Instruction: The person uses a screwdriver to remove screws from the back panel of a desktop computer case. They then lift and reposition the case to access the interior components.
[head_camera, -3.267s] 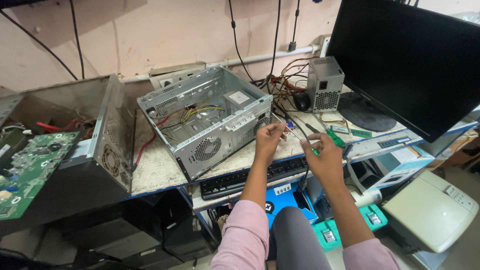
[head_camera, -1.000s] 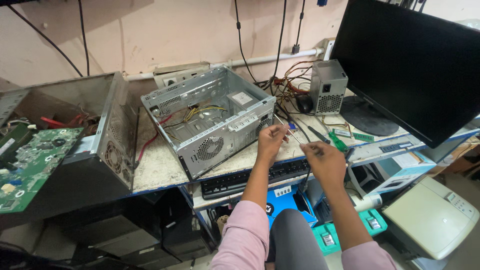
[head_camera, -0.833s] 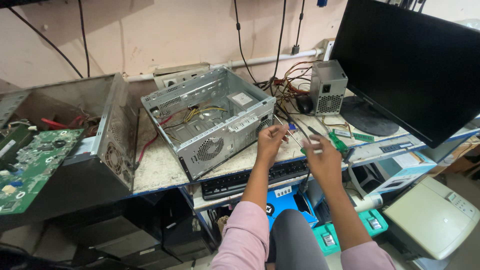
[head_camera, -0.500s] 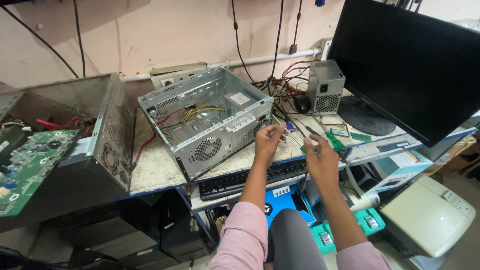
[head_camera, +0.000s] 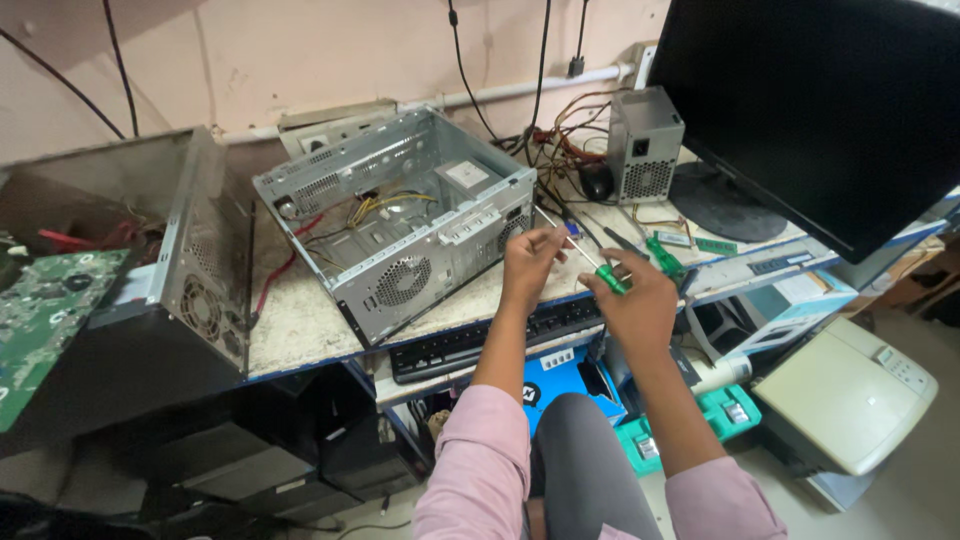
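My right hand (head_camera: 640, 305) grips a green-handled screwdriver (head_camera: 590, 262) with a thin silver shaft, whose tip my left hand (head_camera: 528, 265) pinches, just beside the open grey computer case (head_camera: 400, 225).

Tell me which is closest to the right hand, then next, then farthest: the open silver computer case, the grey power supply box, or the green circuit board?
From the right hand, head view:
1. Grey power supply box, behind it, by the monitor.
2. Open silver computer case, to its left on the bench.
3. Green circuit board, far left edge.
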